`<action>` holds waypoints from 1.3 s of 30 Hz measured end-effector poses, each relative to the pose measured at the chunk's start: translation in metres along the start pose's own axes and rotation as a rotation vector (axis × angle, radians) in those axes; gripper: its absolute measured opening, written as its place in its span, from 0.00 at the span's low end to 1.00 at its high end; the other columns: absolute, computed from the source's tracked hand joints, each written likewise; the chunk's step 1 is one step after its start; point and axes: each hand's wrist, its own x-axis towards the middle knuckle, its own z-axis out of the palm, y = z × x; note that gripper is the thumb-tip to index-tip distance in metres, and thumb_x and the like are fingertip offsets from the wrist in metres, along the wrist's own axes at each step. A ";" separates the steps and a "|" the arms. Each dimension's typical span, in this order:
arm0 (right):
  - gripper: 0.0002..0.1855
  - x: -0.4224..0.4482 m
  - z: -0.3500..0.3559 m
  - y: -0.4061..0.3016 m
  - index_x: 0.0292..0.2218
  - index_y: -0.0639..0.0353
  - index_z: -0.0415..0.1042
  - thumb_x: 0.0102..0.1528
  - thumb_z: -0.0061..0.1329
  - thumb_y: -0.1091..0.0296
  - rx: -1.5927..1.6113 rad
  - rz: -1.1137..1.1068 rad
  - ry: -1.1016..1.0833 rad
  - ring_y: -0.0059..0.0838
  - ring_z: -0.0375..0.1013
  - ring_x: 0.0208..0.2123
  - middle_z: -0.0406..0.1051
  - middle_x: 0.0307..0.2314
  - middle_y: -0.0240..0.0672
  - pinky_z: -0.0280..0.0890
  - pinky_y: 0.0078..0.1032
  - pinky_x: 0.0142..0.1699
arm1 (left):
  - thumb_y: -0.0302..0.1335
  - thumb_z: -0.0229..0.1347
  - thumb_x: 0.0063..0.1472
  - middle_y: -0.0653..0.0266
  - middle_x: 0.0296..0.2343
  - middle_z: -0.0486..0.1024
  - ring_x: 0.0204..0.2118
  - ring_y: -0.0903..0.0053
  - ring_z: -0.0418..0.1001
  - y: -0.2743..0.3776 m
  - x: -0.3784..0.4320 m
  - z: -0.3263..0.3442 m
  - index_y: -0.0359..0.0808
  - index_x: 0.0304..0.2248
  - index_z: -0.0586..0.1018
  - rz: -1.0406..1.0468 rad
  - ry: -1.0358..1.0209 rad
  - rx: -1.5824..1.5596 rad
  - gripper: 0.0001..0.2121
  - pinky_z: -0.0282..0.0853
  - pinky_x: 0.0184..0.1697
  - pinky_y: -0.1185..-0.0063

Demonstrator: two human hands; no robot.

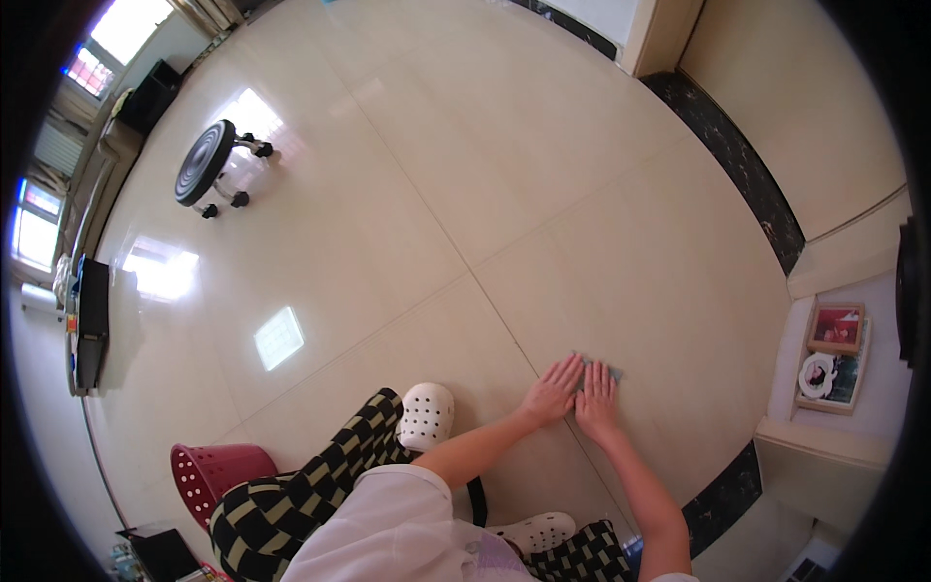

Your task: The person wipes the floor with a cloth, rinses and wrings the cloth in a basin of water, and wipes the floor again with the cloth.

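A small blue-grey cloth (616, 375) lies on the glossy beige tile floor (567, 254), mostly hidden beneath both hands. My left hand (555, 394) presses on its left part, palm down with the fingers stretched forward. Close beside it, my right hand (598, 404) lies flat on the right part, and the thumbs nearly meet. Only bits of the cloth show past the fingertips and between the hands. A dark tile joint runs just under the left hand.
White clogs (427, 416) are on my feet. A maroon perforated basket (236, 465) stands left of my checked trousers. Farther off is a black wheeled stool (206, 164). Framed pictures (836, 327) sit in a niche at right, near a black stone threshold (734, 153).
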 end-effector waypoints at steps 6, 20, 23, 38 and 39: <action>0.34 0.025 0.006 -0.027 0.62 0.63 0.43 0.59 0.33 0.60 0.014 -0.080 -0.034 0.41 0.36 0.65 0.39 0.63 0.42 0.33 0.42 0.66 | 0.37 0.44 0.59 0.55 0.62 0.46 0.65 0.66 0.41 -0.024 -0.017 -0.006 0.30 0.59 0.54 -0.149 0.030 0.006 0.32 0.40 0.65 0.67; 0.32 0.125 0.003 -0.064 0.62 0.57 0.46 0.59 0.32 0.59 0.001 -0.311 0.043 0.33 0.40 0.65 0.41 0.63 0.34 0.38 0.38 0.66 | 0.38 0.41 0.58 0.53 0.61 0.47 0.65 0.64 0.41 -0.088 0.001 -0.037 0.30 0.60 0.52 -0.367 0.178 0.137 0.33 0.38 0.65 0.62; 0.32 0.150 0.000 -0.067 0.62 0.56 0.46 0.59 0.32 0.59 -0.004 -0.314 0.090 0.33 0.41 0.64 0.41 0.63 0.34 0.38 0.37 0.66 | 0.38 0.40 0.58 0.53 0.61 0.46 0.65 0.64 0.40 -0.107 0.018 -0.048 0.30 0.60 0.51 -0.352 0.155 0.190 0.33 0.37 0.65 0.62; 0.33 0.261 -0.019 -0.085 0.63 0.56 0.43 0.59 0.30 0.58 0.014 -0.138 0.109 0.32 0.38 0.65 0.39 0.63 0.33 0.35 0.35 0.67 | 0.39 0.36 0.63 0.54 0.62 0.40 0.66 0.65 0.35 -0.203 0.106 -0.120 0.30 0.61 0.48 -0.156 -0.022 0.208 0.31 0.32 0.66 0.64; 0.33 0.267 -0.018 -0.085 0.63 0.56 0.42 0.60 0.29 0.58 0.001 -0.123 0.109 0.32 0.38 0.65 0.39 0.63 0.34 0.35 0.36 0.67 | 0.40 0.35 0.63 0.55 0.63 0.39 0.66 0.65 0.34 -0.210 0.113 -0.126 0.30 0.61 0.47 -0.120 -0.105 0.239 0.31 0.32 0.66 0.64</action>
